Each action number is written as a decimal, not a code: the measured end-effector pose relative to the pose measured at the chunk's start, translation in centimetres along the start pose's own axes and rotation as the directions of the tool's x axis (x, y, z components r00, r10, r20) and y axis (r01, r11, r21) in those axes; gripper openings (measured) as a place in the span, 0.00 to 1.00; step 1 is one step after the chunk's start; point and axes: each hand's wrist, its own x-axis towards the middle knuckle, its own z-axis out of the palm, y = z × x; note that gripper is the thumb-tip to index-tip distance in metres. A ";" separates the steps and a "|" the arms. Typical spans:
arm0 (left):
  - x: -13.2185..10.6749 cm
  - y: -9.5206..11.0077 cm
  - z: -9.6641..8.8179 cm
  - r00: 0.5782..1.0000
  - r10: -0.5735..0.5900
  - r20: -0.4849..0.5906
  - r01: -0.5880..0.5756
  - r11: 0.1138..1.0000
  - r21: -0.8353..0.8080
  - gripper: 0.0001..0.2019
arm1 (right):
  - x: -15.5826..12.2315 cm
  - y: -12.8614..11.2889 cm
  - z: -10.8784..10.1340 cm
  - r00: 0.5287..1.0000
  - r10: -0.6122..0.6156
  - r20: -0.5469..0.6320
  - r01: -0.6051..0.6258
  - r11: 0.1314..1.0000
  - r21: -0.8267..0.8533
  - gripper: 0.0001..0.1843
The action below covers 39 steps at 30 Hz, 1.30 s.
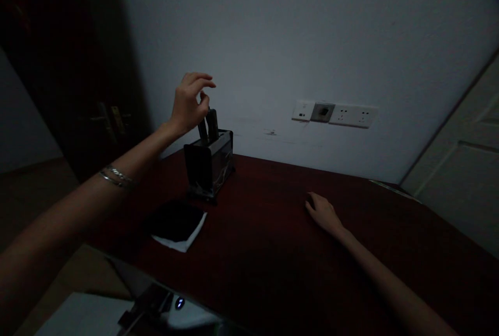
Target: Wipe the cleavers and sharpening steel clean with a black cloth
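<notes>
My left hand is raised just above a dark holder with a light top edge, standing on the dark red table. Its fingers are bent and apart from the thumb, with nothing visible between them. Dark upright handles, like knife handles, stick out of the holder right below that hand. Whether the hand touches them I cannot tell in the dim light. My right hand lies on the bare tabletop, fingers loosely curved and thumb a little apart, holding nothing visible.
A black and white folded cloth or pad lies in front of the holder. Wall sockets sit on the wall behind the table. Below the front edge is a white device with a lit display. A door stands at right.
</notes>
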 end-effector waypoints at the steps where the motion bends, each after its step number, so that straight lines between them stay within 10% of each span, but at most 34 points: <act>1: 0.5 -1.6 -0.5 0.999 -0.024 -0.025 0.025 0.999 0.029 0.17 | 0.0 -0.1 0.4 1.000 0.000 -0.008 -0.001 1.000 -0.021 0.23; 7: 1.6 -9.0 -1.3 0.933 -0.352 0.067 0.348 0.935 0.074 0.20 | 0.0 0.5 2.3 0.998 -0.043 -0.043 0.040 0.997 -0.071 0.25; 12: 0.3 -12.5 0.5 0.731 -0.567 0.379 0.623 0.781 -0.034 0.24 | 0.4 1.2 3.3 0.994 -0.047 -0.095 0.040 0.996 -0.075 0.26; 16: -1.6 -13.5 1.6 0.536 -0.406 0.740 0.777 0.581 -0.243 0.29 | 0.3 1.4 3.8 0.989 -0.061 -0.131 0.055 0.997 -0.047 0.26; 23: -3.8 -12.5 2.7 0.528 -0.204 0.825 0.775 0.513 -0.369 0.31 | 0.6 1.7 4.0 0.991 -0.065 -0.113 0.061 0.997 -0.037 0.26; 31: -6.0 -11.5 4.9 0.606 -0.225 0.763 0.737 0.519 -0.432 0.18 | 0.3 1.6 3.7 0.992 -0.072 -0.107 0.066 0.996 -0.058 0.27; 39: -6.1 -11.8 5.1 0.583 -0.281 0.762 0.752 0.542 -0.375 0.17 | 0.3 1.6 3.8 0.994 -0.059 -0.087 0.053 0.996 -0.072 0.27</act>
